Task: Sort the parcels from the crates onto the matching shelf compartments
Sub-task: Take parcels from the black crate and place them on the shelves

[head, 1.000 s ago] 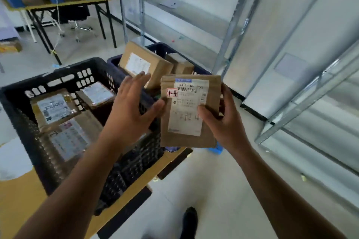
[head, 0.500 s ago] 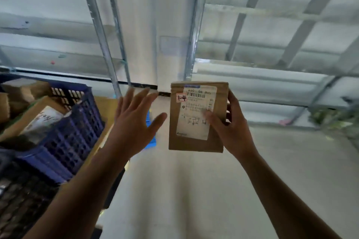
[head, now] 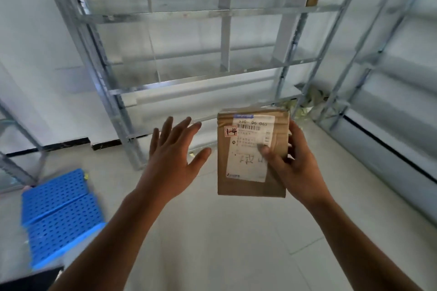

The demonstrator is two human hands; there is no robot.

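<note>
My right hand [head: 296, 168] holds a small brown cardboard parcel [head: 250, 186] upright in front of me, thumb pressed on its white shipping label. A red-edged sticker on the label reads "1-4". My left hand [head: 173, 156] hovers beside the parcel's left edge, fingers spread, holding nothing and not touching it. Straight ahead stands a bare metal shelf rack [head: 201, 78] with several levels. The crates are out of view.
A blue perforated plastic panel [head: 59, 215] lies on the floor at the lower left. A second metal rack [head: 390, 82] stands to the right. Crumpled pale material [head: 314, 99] lies in the corner between the racks. Pale floor tiles stretch ahead of me.
The view has swung right, away from the crates, which have dropped out of sight. The shelf rack now fills the view. My left hand has come off the parcel and stayed open.
</note>
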